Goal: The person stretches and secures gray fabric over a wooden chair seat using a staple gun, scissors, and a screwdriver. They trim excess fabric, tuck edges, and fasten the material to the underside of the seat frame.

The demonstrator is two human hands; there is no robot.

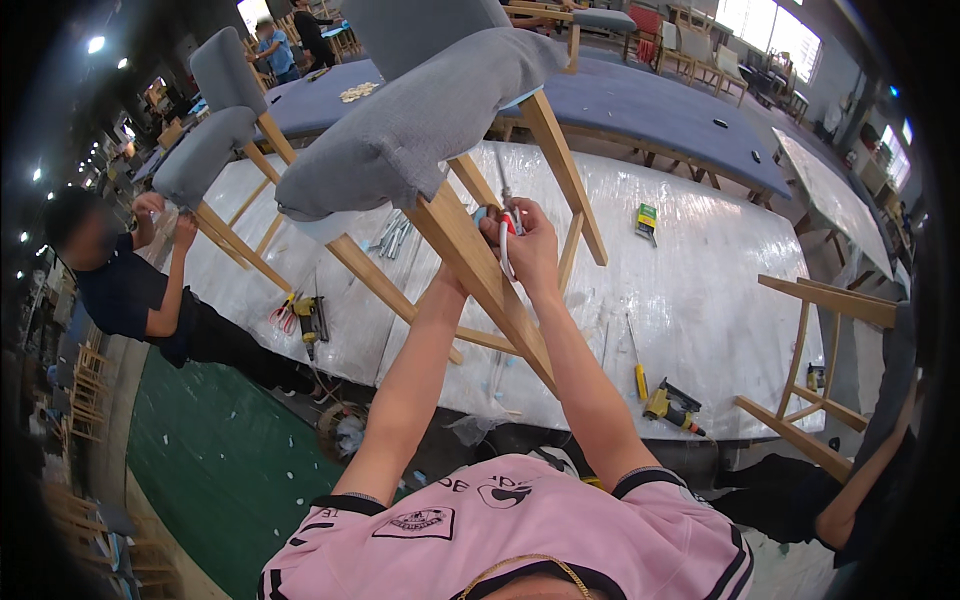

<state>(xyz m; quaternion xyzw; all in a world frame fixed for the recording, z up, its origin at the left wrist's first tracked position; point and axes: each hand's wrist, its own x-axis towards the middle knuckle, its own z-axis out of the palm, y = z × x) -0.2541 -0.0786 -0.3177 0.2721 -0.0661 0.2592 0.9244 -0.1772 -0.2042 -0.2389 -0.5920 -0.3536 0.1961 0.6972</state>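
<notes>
A grey upholstered chair (420,110) with pale wooden legs stands on the plastic-covered table (700,300). My right hand (530,245) is shut on a red-and-white handled tool (508,225), held just under the seat beside a front leg (480,270). My left hand (452,275) is mostly hidden behind that same leg and seems to grip it; its fingers do not show.
A second grey chair (215,130) stands at the table's left, where a person in dark clothes (130,290) works on it. Power drills (312,320) (672,405), a yellow screwdriver (640,378), loose screws (392,235) and a small box (647,220) lie on the table. A bare chair frame (820,360) stands at right.
</notes>
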